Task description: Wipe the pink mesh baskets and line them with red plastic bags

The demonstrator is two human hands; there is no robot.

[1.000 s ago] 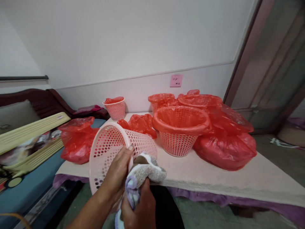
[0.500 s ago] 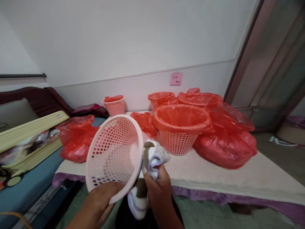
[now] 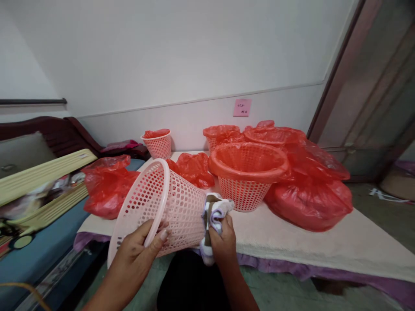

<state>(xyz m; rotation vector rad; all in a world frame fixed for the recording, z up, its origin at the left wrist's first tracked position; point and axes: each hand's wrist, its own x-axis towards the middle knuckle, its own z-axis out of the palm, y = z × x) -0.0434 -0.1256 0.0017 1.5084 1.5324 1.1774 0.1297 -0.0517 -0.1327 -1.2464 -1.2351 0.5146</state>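
Observation:
A pale pink perforated plastic basket [image 3: 175, 207] lies on its side in front of me, its mouth turned to the left. My left hand [image 3: 138, 252] grips its rim at the lower edge, thumb over the lip. My right hand [image 3: 222, 239] is closed on a bunched grey, white and lilac cloth [image 3: 215, 211], which it presses against the basket's bottom end. Both are held above the near edge of the cream-covered table [image 3: 292, 242].
On the table stand a red-lined basket [image 3: 248, 172], a small pink basket [image 3: 158, 144] by the wall, further lined baskets [image 3: 222, 134] and bulging red plastic bags [image 3: 309, 190]. More red bags [image 3: 105, 183] lie at the left edge. A blue bed with yellow slats [image 3: 39, 177] is left.
The basket has turned so its mouth faces further left and its side shows. My left hand shifted its hold on the rim, and the cloth moved to the basket's bottom end.

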